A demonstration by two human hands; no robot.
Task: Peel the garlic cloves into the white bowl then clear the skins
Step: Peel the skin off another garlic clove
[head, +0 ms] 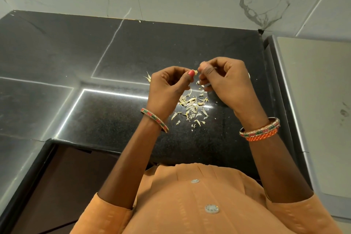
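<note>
While peeling above bench (pixel 114 116) | both hands pinch garlic clove (pixel 196 72): left hand (pixel 169 89), right hand (pixel 224 83) | skins (pixel 191 106) drop at 6 o'clock | bowl unseen

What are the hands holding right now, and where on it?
A garlic clove, pinched between fingertips of the left hand and right hand. It is mostly hidden, so which end each grips cannot be told.

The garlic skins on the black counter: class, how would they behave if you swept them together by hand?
The garlic skins look thin and curled, so probably very light and apt to scatter. The counter is glossy, so they should slide easily, though small flakes may cling to fingers.
</note>
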